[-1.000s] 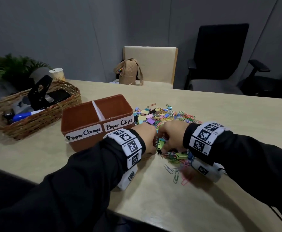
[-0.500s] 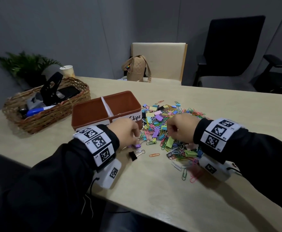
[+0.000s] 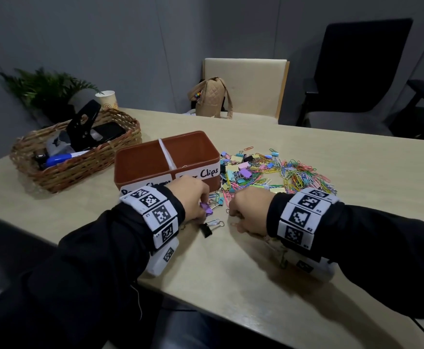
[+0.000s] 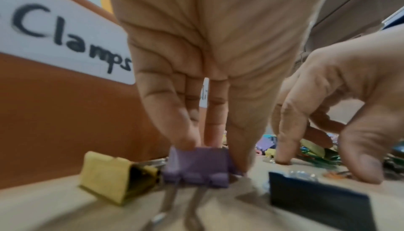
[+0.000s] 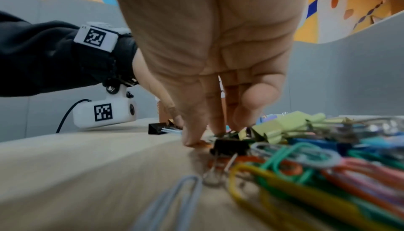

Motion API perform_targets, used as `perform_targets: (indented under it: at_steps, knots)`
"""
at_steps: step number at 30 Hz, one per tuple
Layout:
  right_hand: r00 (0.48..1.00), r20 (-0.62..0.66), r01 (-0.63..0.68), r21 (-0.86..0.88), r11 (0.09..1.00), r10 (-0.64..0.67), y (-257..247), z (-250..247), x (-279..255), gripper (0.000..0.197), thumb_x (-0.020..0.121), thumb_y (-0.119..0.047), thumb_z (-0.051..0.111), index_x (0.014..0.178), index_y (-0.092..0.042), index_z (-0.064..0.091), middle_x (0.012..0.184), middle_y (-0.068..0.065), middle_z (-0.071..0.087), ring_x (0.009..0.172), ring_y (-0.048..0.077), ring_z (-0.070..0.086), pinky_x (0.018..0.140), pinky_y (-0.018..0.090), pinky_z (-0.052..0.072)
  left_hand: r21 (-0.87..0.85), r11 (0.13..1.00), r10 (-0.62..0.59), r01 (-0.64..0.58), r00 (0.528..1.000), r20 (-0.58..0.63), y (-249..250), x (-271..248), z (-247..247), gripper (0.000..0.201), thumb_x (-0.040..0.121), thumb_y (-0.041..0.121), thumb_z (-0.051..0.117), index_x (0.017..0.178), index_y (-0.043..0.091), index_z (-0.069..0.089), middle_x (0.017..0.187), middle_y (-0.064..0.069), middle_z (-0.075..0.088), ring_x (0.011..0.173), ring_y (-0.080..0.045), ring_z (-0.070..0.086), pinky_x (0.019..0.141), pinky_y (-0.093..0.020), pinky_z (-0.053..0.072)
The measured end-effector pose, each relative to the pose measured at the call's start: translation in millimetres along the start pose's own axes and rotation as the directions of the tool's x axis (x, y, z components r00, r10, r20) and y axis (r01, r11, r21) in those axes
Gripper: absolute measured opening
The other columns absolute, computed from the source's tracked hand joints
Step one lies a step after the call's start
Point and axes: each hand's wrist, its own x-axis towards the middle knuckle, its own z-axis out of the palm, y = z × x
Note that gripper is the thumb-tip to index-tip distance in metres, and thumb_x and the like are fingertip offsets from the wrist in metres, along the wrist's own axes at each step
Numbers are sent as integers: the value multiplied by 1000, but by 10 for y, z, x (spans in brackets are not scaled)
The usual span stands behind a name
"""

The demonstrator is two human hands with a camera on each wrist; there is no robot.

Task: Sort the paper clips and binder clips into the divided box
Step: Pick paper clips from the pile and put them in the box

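Fingers [image 4: 237, 155] of the left hand [image 3: 189, 197] pinch a purple binder clip [image 4: 197, 165] on the table [image 3: 231, 273], needing a lift into the divided box [image 3: 165, 162]'s "Clamps" side beyond them, while right fingers [image 5: 192, 136] press down among paper clips [image 5: 306, 169], grip unclear.

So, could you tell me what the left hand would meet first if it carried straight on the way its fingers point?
The left hand points forward and down, its fingers already pinching the purple binder clip. Straight on it would press into the table; the brown divided box stands just beyond, though depth is unclear.
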Motion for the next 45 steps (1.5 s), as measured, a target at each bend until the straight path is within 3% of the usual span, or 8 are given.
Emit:
perform_targets:
  at_steps: [6, 10, 15, 20, 26, 34, 40, 45]
  knots:
    - [1000, -1, 16, -19, 1000, -16, -13, 23, -39, 9, 85, -3, 54, 85, -8, 62, 94, 10, 67, 89, 26, 62, 72, 30, 50, -31, 997, 78, -77, 996, 50, 114, -40, 23, 9, 79, 28, 72, 85, 22, 75, 86, 6, 70, 82, -13, 63, 67, -24, 49]
    - [999, 26, 32, -73, 997, -31, -12, 65, -49, 9, 87, -10, 53, 88, -9, 62, 91, 8, 63, 83, 25, 61, 69, 30, 51, 47, 994, 99, -104, 991, 85, 225, 30, 32, 15, 80, 29, 71, 92, 22, 75, 90, 3, 70, 85, -18, 65, 75, -32, 56]
    - [980, -194, 5, 273, 962, 50, 210, -105, -237, 14, 80, -11, 57, 72, -19, 50, 70, -3, 54, 66, 16, 48, 56, 25, 38, 43, 994, 100, -104, 991, 83, 289, 71, 69, 11, 81, 19, 67, 89, 17, 74, 89, 0, 72, 84, -21, 67, 76, -34, 57]
    - [991, -108, -16, 447, 894, 72, 477, -261, -490, 30, 80, -2, 57, 100, -25, 59, 55, -11, 57, 48, -2, 52, 53, 19, 42, -27, 991, 131, -129, 990, 54, 293, 59, 47, 25, 85, 12, 53, 93, 21, 75, 97, 5, 70, 92, -17, 63, 76, -28, 53]
    - [996, -77, -19, 248, 969, 39, 417, -109, -665, 19, 81, -6, 50, 83, -19, 63, 58, -9, 48, 57, 9, 45, 57, 25, 37, -12, 991, 136, -136, 990, 43, 226, 17, 39, 14, 81, 23, 67, 94, 26, 71, 74, 16, 55, 73, -7, 52, 51, -17, 33]
    - [996, -74, -30, 315, 949, 56, 478, -17, -531, 19, 90, -7, 40, 77, -12, 53, 76, 4, 56, 76, 25, 50, 71, 33, 43, 35, 991, 129, -131, 991, 37, 323, 52, 73, 18, 86, 16, 58, 92, 22, 73, 92, 6, 68, 89, -15, 63, 76, -28, 52]
    - [999, -24, 39, -21, 999, -40, 444, 78, -517, 18, 88, -33, 54, 100, -18, 54, 99, 2, 57, 88, 23, 55, 73, 32, 46, 111, 984, 132, -136, 990, 43, 424, 48, 51, 13, 85, 21, 60, 88, 19, 73, 91, 2, 69, 87, -20, 65, 73, -28, 52]
    - [999, 44, 5, -131, 991, 1, 414, 73, -409, 29, 82, -29, 67, 106, -14, 59, 99, 5, 62, 93, 26, 59, 77, 33, 51, 104, 988, 103, -110, 992, 74, 483, 98, 50, 9, 81, 17, 62, 85, 20, 69, 94, -1, 68, 87, -22, 63, 72, -30, 53]
